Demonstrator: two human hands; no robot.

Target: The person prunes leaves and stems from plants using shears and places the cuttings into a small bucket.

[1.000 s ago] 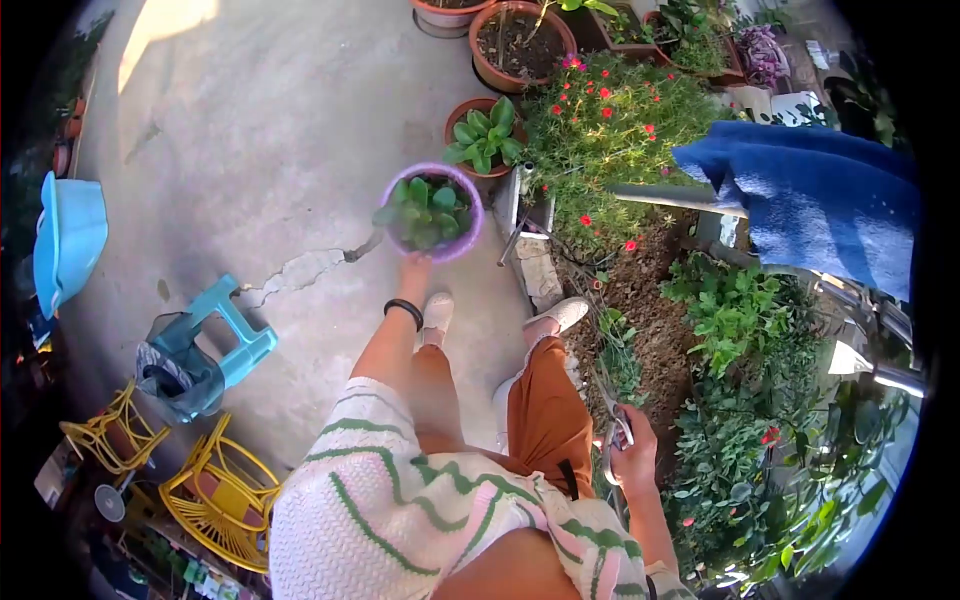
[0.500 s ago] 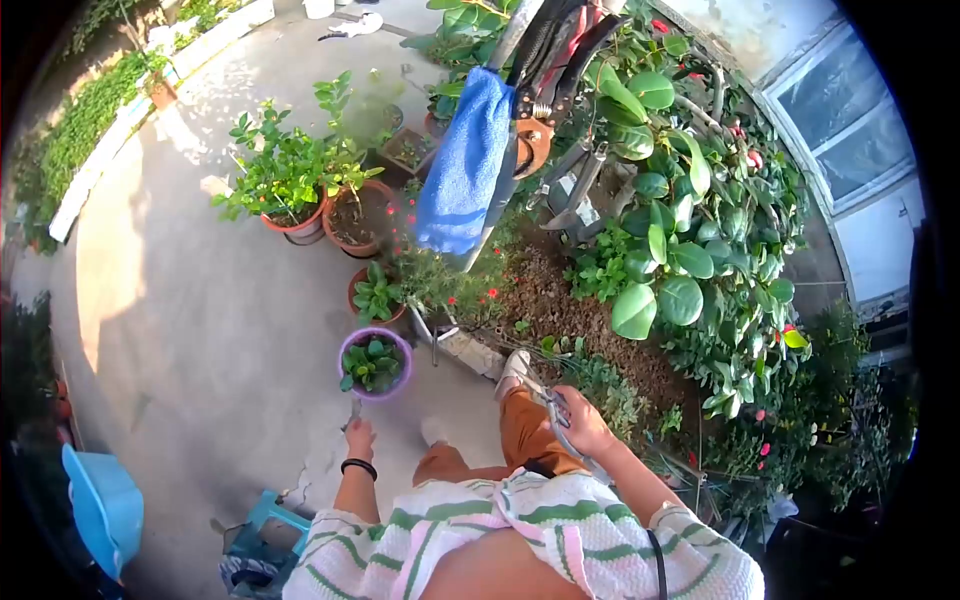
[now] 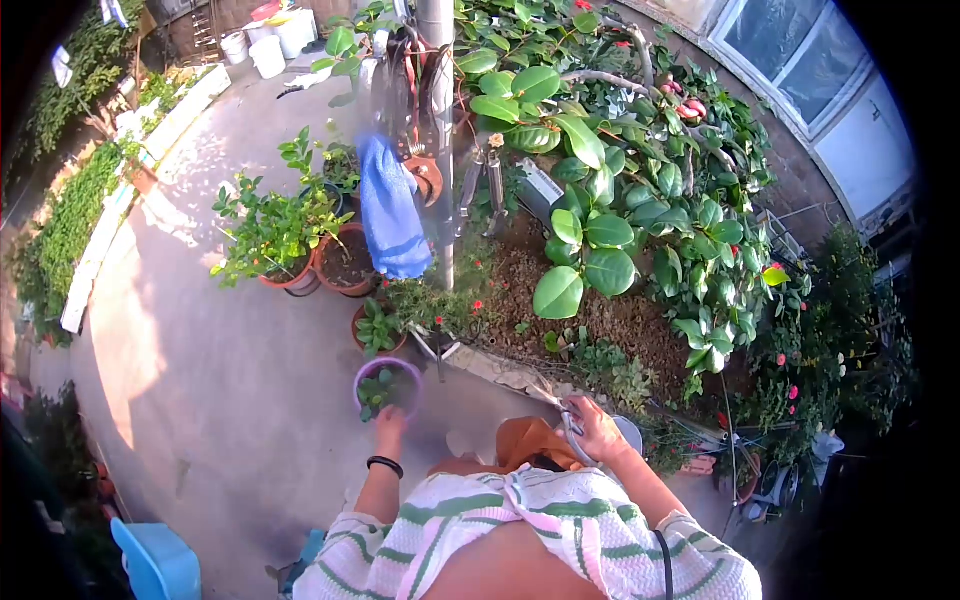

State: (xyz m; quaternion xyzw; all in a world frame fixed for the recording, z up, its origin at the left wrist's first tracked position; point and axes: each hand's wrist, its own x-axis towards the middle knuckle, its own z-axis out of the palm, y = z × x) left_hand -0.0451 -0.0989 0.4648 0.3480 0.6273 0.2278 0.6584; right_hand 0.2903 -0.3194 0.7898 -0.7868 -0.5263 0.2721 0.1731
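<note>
My right hand (image 3: 598, 430) is closed around a pair of grey-handled pruning shears (image 3: 573, 428), in front of my right hip. Their blades point up and to the left, towards the edge of the garden bed. My left hand (image 3: 390, 428), with a dark band on the wrist, reaches to the near rim of a purple pot (image 3: 417, 378). Inside that pot grows a small green leafy plant (image 3: 375, 390). Blur and the hand's own back hide the left fingers, so whether they grip anything does not show.
A metal pole (image 3: 440, 120) stands ahead, with a blue cloth (image 3: 393, 215) and hand tools hanging by it. Potted plants (image 3: 290, 235) line the bed's left side. Leafy shrubs (image 3: 610, 240) fill the right. A blue plastic chair-like object (image 3: 158, 560) is at lower left.
My left hand has moved forward to the purple pot's rim. The view has shifted, so the pole and shrubs sit further left. My right hand still holds the shears.
</note>
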